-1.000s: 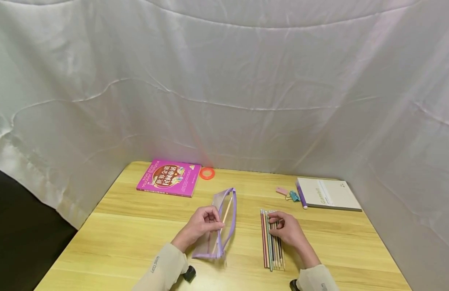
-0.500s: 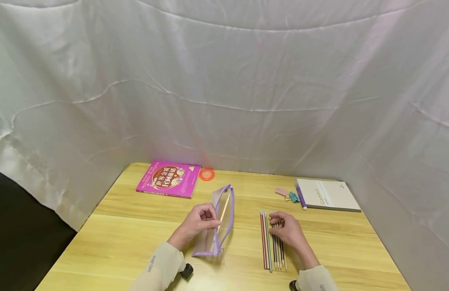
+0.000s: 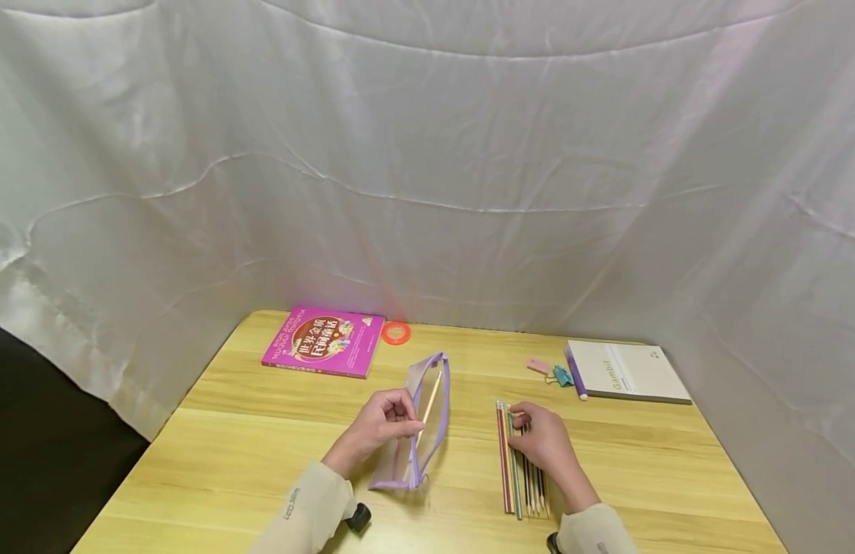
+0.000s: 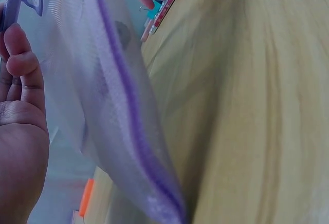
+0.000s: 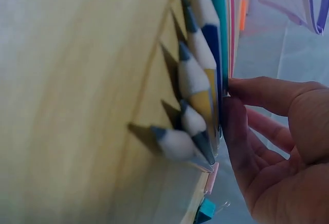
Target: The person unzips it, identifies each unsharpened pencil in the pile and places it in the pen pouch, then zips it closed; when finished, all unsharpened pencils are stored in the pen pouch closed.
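Note:
In the head view my left hand (image 3: 382, 427) pinches the rim of a clear mesh pencil case (image 3: 392, 462) with purple edging. The case stands tilted with its mouth parted, and one light wooden pencil (image 3: 432, 400) shows inside. My right hand (image 3: 546, 438) is at a row of several pencils (image 3: 505, 469) lying side by side on the table, tips towards me. In the right wrist view its thumb and finger touch the row at a teal-green pencil (image 5: 218, 8). Whether they pinch that pencil is unclear. Dark and yellow pencils lie partly under the hand.
A pink book (image 3: 323, 341) and an orange tape ring (image 3: 395, 332) lie at the back left. At the back right are a pink eraser (image 3: 538, 365), a teal binder clip (image 3: 562, 376), a purple marker (image 3: 576, 373) and a notebook (image 3: 628, 371). Grey cloth (image 3: 427, 231) encloses the table.
My right hand has shifted slightly left across the row, from the dark pencils to the green one. The pencils have spread apart a little. The left hand keeps its hold on the case.

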`<state>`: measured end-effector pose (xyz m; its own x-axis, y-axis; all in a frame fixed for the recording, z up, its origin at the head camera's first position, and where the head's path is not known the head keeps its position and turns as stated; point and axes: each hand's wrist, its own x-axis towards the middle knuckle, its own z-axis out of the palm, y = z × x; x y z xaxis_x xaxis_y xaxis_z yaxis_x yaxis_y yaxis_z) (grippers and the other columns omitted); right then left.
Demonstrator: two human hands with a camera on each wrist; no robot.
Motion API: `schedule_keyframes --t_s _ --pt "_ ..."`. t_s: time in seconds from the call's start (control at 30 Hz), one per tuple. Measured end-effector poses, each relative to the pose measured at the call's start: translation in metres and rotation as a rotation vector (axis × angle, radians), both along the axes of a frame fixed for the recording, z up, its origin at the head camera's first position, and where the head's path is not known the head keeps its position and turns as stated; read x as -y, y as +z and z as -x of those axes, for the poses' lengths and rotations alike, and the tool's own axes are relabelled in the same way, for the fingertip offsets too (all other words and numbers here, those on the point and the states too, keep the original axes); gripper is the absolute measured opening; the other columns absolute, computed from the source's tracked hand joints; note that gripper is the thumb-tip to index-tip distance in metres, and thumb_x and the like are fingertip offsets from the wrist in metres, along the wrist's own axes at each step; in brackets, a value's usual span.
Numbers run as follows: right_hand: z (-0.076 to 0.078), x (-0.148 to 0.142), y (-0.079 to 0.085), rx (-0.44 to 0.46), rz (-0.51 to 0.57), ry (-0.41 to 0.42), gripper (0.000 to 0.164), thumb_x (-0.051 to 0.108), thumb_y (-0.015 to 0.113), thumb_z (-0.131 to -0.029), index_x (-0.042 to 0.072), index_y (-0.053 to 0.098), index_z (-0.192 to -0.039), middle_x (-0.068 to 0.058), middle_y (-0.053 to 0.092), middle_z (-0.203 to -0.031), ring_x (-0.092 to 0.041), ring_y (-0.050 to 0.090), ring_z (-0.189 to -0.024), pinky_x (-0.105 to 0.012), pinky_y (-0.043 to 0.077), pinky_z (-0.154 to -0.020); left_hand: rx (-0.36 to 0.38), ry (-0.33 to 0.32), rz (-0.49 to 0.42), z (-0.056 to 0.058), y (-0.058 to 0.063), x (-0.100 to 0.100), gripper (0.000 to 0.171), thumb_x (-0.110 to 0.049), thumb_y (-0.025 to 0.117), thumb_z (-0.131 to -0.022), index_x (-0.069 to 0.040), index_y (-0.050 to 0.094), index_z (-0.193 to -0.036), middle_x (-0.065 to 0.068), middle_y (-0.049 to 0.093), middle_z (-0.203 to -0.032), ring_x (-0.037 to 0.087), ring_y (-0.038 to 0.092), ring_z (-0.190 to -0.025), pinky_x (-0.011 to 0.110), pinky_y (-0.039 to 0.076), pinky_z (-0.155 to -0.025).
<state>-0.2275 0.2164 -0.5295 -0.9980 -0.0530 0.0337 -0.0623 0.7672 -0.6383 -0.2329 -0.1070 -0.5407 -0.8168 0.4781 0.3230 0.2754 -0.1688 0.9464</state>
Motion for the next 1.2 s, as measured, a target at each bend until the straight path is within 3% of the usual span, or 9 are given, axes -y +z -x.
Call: schedule_keyframes --t_s 0.17,0.4,0.63,0.77,0.9,1.07,1.2 --pt "0.002 0.002 0.002 -0.006 -0.059 0.018 0.046 0.002 0.087 -0.075 0.001 0.071 -0.119 -0.004 0.071 -0.091 -0.018 0.061 -0.081 -0.043 0.056 -0.076 0.003 -0.005 -0.011 0.001 -0.001 -0.001 0.017 0.001 0.073 -0.089 0.009 0.058 -0.088 -0.007 0.061 -0.079 0.002 0.054 -0.066 0.015 0.048 -0.06" --pt "0.007 0.004 0.004 -0.009 -0.094 0.031 0.051 0.0 0.083 -0.071 -0.001 0.069 -0.12 -0.003 0.068 -0.088 -0.019 0.057 -0.079 -0.036 0.051 -0.07 -0.001 -0.008 -0.01 0.001 0.0 -0.001 0.017 0.001 0.072 -0.089 0.009 0.058 -0.088 -0.007 0.06 -0.078 0.002 0.053 -0.065 0.015 0.047 -0.06" --pt "0.008 0.005 0.004 0.024 -0.067 0.011 0.06 0.0 0.081 -0.066 0.0 0.067 -0.124 0.0 0.061 -0.081 -0.017 0.052 -0.072 -0.03 0.043 -0.063 -0.005 -0.002 -0.005 0.001 -0.001 -0.001 0.017 -0.001 0.073 -0.089 0.007 0.058 -0.088 -0.008 0.06 -0.079 0.002 0.053 -0.067 0.015 0.047 -0.06" --pt "0.008 0.003 0.004 0.031 -0.036 0.004 0.063 0.002 0.083 -0.066 -0.001 0.065 -0.126 -0.001 0.064 -0.081 -0.015 0.054 -0.068 -0.031 0.046 -0.062 -0.006 0.0 -0.005 0.001 -0.002 -0.002 0.017 -0.002 0.073 -0.089 0.007 0.059 -0.088 -0.009 0.06 -0.08 0.002 0.054 -0.066 0.015 0.047 -0.06" --pt "0.008 0.0 0.008 0.047 0.051 -0.012 0.063 0.001 0.082 -0.07 -0.001 0.063 -0.13 -0.005 0.068 -0.086 -0.016 0.057 -0.069 -0.032 0.05 -0.06 0.013 0.015 0.004 0.0 -0.002 -0.003 0.018 -0.002 0.074 -0.089 0.008 0.059 -0.089 -0.008 0.061 -0.08 0.003 0.054 -0.067 0.016 0.048 -0.061" --pt "0.007 0.0 0.02 0.109 0.328 -0.019 0.07 -0.004 0.071 -0.08 0.006 0.051 -0.147 -0.014 0.064 -0.1 -0.018 0.062 -0.07 -0.036 0.06 -0.059 0.0 0.025 0.001 0.0 -0.002 -0.002 0.018 0.0 0.073 -0.089 0.01 0.058 -0.088 -0.006 0.061 -0.079 0.002 0.054 -0.067 0.016 0.047 -0.061" --pt "0.006 0.004 0.03 0.135 0.523 0.007 0.078 -0.008 0.066 -0.083 0.013 0.042 -0.154 -0.019 0.058 -0.108 -0.019 0.065 -0.071 -0.044 0.064 -0.067 -0.002 0.021 0.0 -0.001 -0.002 -0.002 0.017 0.0 0.073 -0.089 0.009 0.058 -0.088 -0.007 0.061 -0.079 0.002 0.053 -0.067 0.016 0.047 -0.06"
